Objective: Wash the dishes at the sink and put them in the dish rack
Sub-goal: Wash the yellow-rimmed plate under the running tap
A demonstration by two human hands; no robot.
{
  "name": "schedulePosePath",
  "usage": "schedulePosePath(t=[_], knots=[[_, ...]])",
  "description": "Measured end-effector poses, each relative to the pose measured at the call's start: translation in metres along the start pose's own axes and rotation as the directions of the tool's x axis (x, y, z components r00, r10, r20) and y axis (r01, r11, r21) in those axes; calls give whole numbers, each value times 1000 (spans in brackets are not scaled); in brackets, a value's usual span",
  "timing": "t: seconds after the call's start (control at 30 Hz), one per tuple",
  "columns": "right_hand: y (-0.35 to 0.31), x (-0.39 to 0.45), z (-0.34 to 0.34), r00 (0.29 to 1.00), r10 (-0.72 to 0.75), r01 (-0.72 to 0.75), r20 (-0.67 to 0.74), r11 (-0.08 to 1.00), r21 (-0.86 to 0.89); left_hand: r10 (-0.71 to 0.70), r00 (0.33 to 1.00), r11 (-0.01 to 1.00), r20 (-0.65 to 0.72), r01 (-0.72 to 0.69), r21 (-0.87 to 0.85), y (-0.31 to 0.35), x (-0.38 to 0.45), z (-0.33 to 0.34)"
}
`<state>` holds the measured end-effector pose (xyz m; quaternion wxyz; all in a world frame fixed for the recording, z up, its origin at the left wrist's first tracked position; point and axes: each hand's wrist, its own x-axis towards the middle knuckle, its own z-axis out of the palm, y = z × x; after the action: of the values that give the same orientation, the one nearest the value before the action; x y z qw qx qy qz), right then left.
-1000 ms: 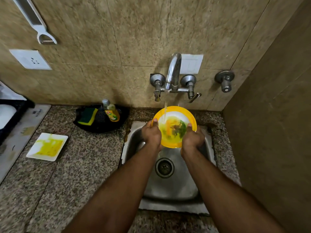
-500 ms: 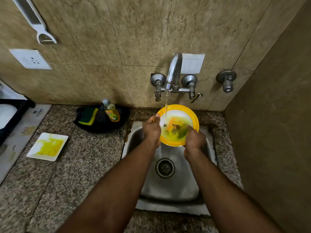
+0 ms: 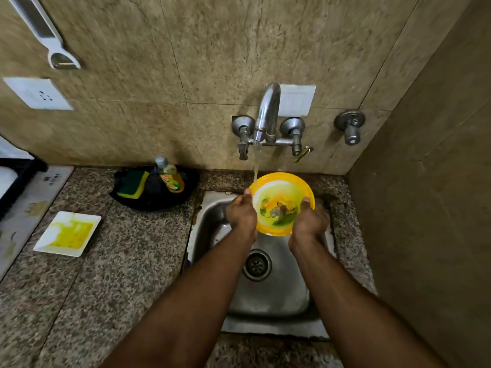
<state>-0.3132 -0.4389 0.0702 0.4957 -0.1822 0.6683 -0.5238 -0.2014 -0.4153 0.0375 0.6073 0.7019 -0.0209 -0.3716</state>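
Plate (image 3: 282,189) held between left hand (image 3: 242,211), right hand (image 3: 308,223) grip

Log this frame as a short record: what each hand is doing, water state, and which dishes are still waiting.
left hand: left hand grips the yellow plate at its left rim
right hand: right hand grips its right rim
water: tap running, stream lands near the plate's left edge
plate state: food residue on it, held over the sink
waiting: soiled white square plate on the counter
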Motion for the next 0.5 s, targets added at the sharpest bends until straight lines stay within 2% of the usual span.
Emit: schedulePosePath(t=[0.1,0.2,0.3,0.37,0.47,0.5], knots=[[1,-7,3,999,-48,46,-21,996,-73,-1,998,998,68,-4,60,11,3,2],[-3,-10,9,989,-67,61,-128,997,-55,-14,957,995,289,42,-89,13,-11,6],[2,-5,17,987,-56,62,-151,998,32,-24,925,977,380,103,-189,7,-21,7],[2,-7,18,991,-52,67,-125,991,115,-4,932,983,362,70,-172,3,-19,8],[6,-2,20,998,-24,39,-65,969,243,-5,988,989,151,27,-145,6,-2,14],[6,-2,21,998,-20,34,-61,972,231,-17,994,991,104,30,-128,11,2,14]])
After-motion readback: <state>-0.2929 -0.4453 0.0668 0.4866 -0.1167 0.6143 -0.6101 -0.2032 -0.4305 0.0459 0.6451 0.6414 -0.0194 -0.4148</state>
